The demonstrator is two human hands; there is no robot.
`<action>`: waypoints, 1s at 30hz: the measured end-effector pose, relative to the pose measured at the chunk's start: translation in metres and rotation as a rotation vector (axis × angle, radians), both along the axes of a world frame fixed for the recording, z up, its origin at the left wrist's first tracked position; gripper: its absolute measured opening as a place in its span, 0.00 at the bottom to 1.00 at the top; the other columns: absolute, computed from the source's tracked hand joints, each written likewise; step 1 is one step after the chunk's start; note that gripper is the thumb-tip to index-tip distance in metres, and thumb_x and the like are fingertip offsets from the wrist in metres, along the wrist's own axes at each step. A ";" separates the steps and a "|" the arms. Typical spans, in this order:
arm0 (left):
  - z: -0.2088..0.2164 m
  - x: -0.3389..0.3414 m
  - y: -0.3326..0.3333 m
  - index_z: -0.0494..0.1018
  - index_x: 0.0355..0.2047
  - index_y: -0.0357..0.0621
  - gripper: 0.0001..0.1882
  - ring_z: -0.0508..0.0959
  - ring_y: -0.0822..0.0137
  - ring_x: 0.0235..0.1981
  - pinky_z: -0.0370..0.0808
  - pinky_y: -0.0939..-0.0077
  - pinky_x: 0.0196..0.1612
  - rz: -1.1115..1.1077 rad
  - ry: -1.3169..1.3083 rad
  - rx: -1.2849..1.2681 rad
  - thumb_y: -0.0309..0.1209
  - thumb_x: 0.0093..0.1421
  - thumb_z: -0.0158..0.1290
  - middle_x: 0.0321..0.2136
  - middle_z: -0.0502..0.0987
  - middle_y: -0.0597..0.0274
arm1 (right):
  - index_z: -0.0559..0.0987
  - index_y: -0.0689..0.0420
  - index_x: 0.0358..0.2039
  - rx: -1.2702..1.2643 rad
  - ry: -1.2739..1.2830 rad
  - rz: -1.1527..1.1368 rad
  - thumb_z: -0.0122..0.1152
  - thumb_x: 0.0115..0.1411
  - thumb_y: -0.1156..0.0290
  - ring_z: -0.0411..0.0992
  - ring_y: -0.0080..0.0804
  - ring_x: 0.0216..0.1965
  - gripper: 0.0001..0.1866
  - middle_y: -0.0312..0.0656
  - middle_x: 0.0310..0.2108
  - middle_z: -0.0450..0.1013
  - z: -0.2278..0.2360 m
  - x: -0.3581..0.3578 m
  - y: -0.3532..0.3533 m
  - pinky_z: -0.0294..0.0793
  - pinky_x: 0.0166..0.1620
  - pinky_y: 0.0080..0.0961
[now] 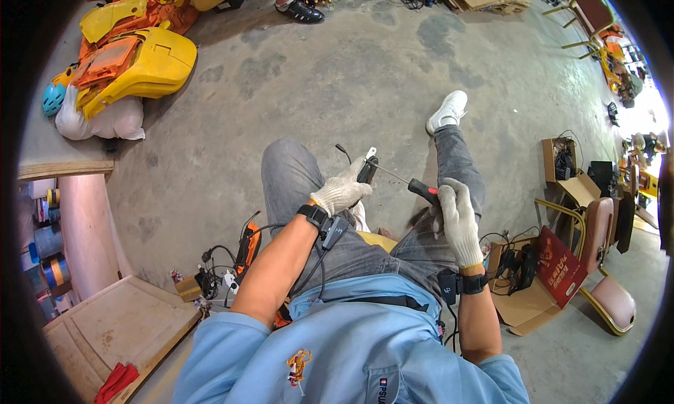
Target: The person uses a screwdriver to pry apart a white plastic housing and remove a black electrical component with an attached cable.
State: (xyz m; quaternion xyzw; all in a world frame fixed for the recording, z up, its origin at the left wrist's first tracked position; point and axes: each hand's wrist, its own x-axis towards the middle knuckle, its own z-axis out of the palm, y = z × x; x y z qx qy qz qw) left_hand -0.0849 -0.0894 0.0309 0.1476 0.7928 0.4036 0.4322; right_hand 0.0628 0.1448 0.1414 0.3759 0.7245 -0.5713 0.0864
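My left hand (340, 192), in a whitish knit glove, is closed around a slim black part (366, 172) with a pale metal tab at its far end. My right hand (459, 220), gloved the same way, grips a screwdriver (423, 191) by its black and red handle. The shaft points left, its tip at or very close to the black part; whether it touches a screw is too small to tell. A short black cable with a plug (342, 150) sticks out just beyond my left hand. Both hands are over my lap, between my knees.
Yellow and orange plastic shells (151, 63) lie at the far left above a white sack (105, 116). A wooden board (119, 320) with red gloves (117, 383) is at lower left. On the right stand an open cardboard box (523, 313) with black cables and a chair (612, 302).
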 end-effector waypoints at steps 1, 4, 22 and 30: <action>-0.001 -0.001 0.000 0.51 0.81 0.54 0.50 0.82 0.43 0.53 0.76 0.58 0.57 0.005 -0.017 0.006 0.41 0.59 0.58 0.53 0.81 0.36 | 0.66 0.62 0.68 -0.064 -0.043 -0.009 0.63 0.71 0.67 0.79 0.32 0.36 0.29 0.48 0.43 0.78 0.002 0.000 0.003 0.80 0.42 0.28; 0.005 -0.005 0.008 0.51 0.81 0.55 0.50 0.82 0.40 0.53 0.75 0.56 0.57 -0.060 -0.008 -0.086 0.41 0.60 0.58 0.55 0.80 0.34 | 0.66 0.63 0.67 0.537 0.460 0.273 0.62 0.73 0.66 0.73 0.23 0.23 0.27 0.42 0.36 0.77 -0.038 0.011 0.007 0.73 0.29 0.22; 0.000 -0.002 0.005 0.57 0.77 0.48 0.47 0.77 0.43 0.60 0.72 0.61 0.63 0.006 -0.039 0.003 0.41 0.58 0.60 0.59 0.77 0.35 | 0.71 0.60 0.63 0.211 0.183 0.130 0.63 0.72 0.65 0.77 0.29 0.37 0.24 0.46 0.44 0.78 -0.037 0.013 0.010 0.78 0.42 0.29; -0.005 -0.001 0.000 0.54 0.79 0.52 0.49 0.80 0.41 0.57 0.74 0.58 0.59 -0.008 0.000 0.004 0.43 0.60 0.60 0.56 0.79 0.35 | 0.72 0.61 0.62 -0.121 -0.046 -0.061 0.63 0.71 0.65 0.79 0.34 0.42 0.23 0.48 0.44 0.78 -0.009 -0.001 0.004 0.81 0.49 0.32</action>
